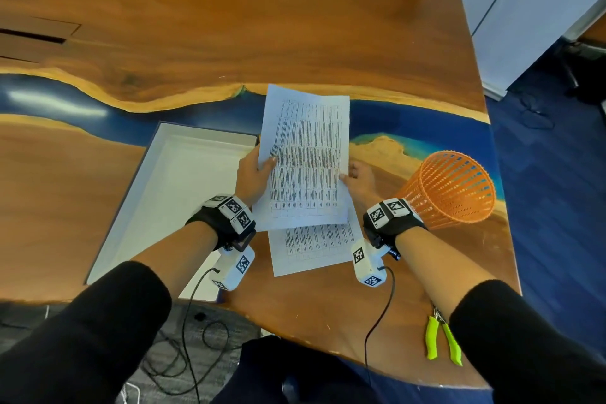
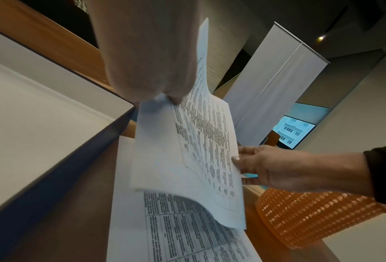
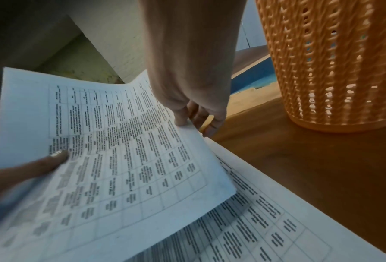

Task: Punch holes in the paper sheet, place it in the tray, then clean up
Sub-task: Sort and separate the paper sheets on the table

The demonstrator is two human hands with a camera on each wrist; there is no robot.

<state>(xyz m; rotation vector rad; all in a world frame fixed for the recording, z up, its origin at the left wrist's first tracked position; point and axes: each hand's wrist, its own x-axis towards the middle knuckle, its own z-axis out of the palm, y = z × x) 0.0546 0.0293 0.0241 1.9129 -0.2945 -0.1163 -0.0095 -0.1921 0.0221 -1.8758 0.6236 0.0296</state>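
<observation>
I hold a printed paper sheet [image 1: 308, 157] lifted off the table between both hands. My left hand [image 1: 262, 167] pinches its left edge, thumb on top, seen close in the left wrist view [image 2: 167, 97]. On the right edge my right hand [image 1: 352, 172] pinches the sheet [image 3: 120, 159], thumb above and fingers [image 3: 201, 122] below. A second printed sheet [image 1: 314, 249] lies flat on the table under the lifted one. The white tray [image 1: 157, 193] sits just left of my left hand with nothing in it. Green-handled punch pliers [image 1: 442, 341] lie by my right forearm near the table's front edge.
An orange mesh basket [image 1: 449, 190] stands upright close to the right of my right hand. The wooden table [image 1: 229, 26] with a blue resin strip stretches behind the sheets. Its right edge is just beyond the basket. Cables hang off the front edge.
</observation>
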